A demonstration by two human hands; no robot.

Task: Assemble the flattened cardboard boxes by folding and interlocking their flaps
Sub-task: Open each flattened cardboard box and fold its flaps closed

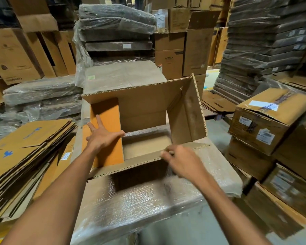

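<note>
"Crowding you much, all that stuff?"

"Some. A slumped pile of flattened boxes (pixel 25 152) with blue prints lies at my left. Sealed cartons (pixel 265 124) with white labels are stacked at my right, and film-wrapped bundles (pixel 117 29) rise behind. The cardboard box (pixel 148 106) stands open-topped among them, on a plastic-wrapped stack (pixel 140 200) right in front of me."

"And your hands?"

"My left hand (pixel 102 137) lies flat, fingers spread, on the orange-brown left flap (pixel 106 114), which slants down into the box. My right hand (pixel 182 163) is at the corrugated edge of the near flap (pixel 140 164) with its fingers bent, but it's blurred, so I can't tell whether it grips. The right flap (pixel 189 114) stands up, tilted outward."

"The surface?"

"Crinkly, shiny film over flat brown board. Beside it there's grey concrete floor (pixel 217 128) in a dim warehouse."
</note>
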